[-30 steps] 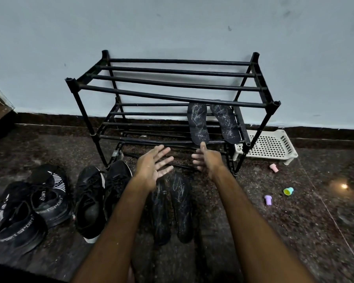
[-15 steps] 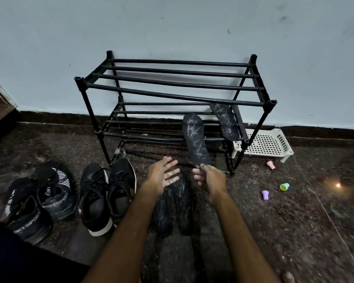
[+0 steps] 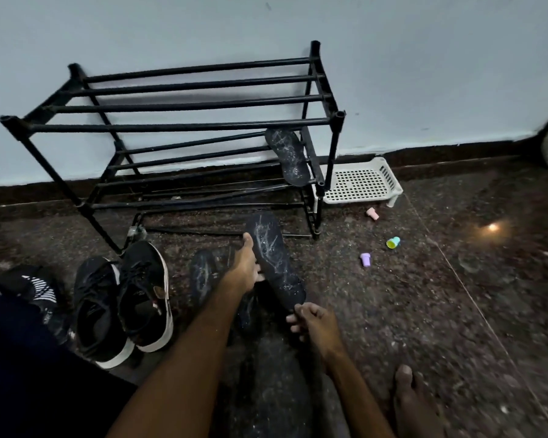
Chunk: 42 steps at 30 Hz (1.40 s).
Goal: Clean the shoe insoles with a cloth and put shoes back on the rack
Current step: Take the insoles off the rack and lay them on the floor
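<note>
A dusty black insole is held in the air in front of the black shoe rack. My right hand pinches its heel end. My left hand holds its left edge, thumb along the top and fingers underneath. A second dusty insole leans on the rack's middle bars at the right end. Another insole lies on the floor behind my left wrist. A pair of black shoes with white soles stands on the floor left of my arms. No cloth is in view.
More dark shoes lie at the far left. A white perforated basket sits right of the rack by the wall. Small pink, teal and purple toys dot the floor. A bare foot is at bottom right.
My right hand has pulled one insole off the rack toward me and down. My left hand, open before, now holds the insole's side. The view has shifted right.
</note>
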Available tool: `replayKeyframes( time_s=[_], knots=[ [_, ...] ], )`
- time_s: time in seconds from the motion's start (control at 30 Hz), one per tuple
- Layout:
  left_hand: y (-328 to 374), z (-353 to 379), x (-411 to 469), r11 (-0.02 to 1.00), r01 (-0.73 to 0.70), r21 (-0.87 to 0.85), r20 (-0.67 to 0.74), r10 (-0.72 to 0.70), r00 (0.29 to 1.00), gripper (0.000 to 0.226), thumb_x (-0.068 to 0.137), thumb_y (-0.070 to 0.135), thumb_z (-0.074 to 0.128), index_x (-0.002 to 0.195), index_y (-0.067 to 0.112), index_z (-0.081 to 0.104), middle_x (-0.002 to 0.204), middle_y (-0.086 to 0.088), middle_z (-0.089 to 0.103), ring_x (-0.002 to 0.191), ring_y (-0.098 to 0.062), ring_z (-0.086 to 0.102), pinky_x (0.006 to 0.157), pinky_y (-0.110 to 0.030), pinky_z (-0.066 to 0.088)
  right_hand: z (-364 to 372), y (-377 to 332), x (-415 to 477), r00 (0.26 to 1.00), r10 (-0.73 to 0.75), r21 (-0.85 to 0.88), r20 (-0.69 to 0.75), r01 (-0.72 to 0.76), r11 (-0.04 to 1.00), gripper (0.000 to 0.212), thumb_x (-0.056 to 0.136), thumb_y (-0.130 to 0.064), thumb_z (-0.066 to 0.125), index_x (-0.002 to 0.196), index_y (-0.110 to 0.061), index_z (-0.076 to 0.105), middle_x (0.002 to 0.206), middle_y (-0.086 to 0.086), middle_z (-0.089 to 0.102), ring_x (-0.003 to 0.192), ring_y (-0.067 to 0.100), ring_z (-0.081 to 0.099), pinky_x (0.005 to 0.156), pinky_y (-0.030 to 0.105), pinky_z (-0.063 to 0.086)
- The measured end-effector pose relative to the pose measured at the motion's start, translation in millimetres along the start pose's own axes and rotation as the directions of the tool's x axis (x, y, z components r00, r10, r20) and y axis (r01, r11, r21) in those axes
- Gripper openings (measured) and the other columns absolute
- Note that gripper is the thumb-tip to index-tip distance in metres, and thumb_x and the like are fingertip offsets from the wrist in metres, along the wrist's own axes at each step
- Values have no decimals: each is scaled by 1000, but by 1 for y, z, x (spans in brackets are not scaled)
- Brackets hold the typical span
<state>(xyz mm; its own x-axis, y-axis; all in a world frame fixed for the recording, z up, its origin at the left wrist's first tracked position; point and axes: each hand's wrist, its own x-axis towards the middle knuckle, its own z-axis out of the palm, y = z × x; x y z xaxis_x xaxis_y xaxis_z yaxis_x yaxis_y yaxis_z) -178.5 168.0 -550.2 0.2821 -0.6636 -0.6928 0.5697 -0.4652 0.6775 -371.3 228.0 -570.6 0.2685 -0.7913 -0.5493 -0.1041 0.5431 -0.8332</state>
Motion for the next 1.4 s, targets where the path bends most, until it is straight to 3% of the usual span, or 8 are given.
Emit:
replayKeyframes(
  time_s=[0.2,0.3,0.4,0.6,0.8,0.97,1.1,1.4],
  knots=[
    [-25,4,6,985,72,155,-40,-67,997,78,97,64,27,155,12,21,158,-16,28,142,-39,33,107,-54,34,-6,31,15,995,93,47,-30,-92,995,22,100,-14,54,80,-8,61,65,1,67,42,4,51,39,17,35],
    [-34,2,10,953,110,284,-75,-93,993,77,97,64,28,153,11,27,155,-19,33,134,-41,41,95,-53,47,-5,48,19,993,111,33,-24,-111,993,22,100,-17,55,81,-7,63,64,2,67,44,7,51,39,18,35],
    [-38,0,11,850,97,518,-83,-63,995,76,99,60,29,151,5,28,151,-22,36,122,-42,53,71,-46,57,-6,59,20,989,149,-59,-5,-149,987,26,102,-22,51,84,-7,63,63,3,66,41,7,50,37,17,33],
    [-30,-8,10,578,3,816,-119,162,980,65,102,50,36,126,-9,52,125,-25,59,100,-38,65,66,-44,60,-18,66,24,966,247,-390,-83,-259,884,37,102,-31,50,81,-4,63,49,3,63,33,10,46,42,19,36],
    [11,-6,-19,904,-111,414,-34,137,990,37,104,32,47,128,5,55,117,-10,64,84,-23,64,65,-38,56,4,-11,40,993,114,-150,-17,-115,982,32,103,-27,47,83,-9,63,66,4,64,40,7,48,37,16,34],
    [52,-16,-50,930,-256,264,69,246,967,34,104,34,44,125,13,60,118,-4,68,98,-25,68,71,-38,57,25,-115,69,997,-63,-27,-38,62,998,33,103,-31,47,96,-5,67,79,6,69,56,11,54,48,22,38],
    [64,-35,-65,940,-275,202,117,255,960,32,105,33,42,126,16,59,118,-2,69,103,-24,67,81,-42,57,38,-170,106,991,-67,40,-114,72,997,38,102,-42,45,92,-10,63,82,7,71,56,13,56,45,20,39],
    [70,-53,-72,951,-261,167,95,248,964,31,105,33,41,122,17,61,117,-2,69,102,-23,67,80,-41,57,58,-194,147,968,-49,76,-245,70,995,35,102,-35,47,74,-16,58,65,0,67,39,5,52,37,13,33]
  ],
)
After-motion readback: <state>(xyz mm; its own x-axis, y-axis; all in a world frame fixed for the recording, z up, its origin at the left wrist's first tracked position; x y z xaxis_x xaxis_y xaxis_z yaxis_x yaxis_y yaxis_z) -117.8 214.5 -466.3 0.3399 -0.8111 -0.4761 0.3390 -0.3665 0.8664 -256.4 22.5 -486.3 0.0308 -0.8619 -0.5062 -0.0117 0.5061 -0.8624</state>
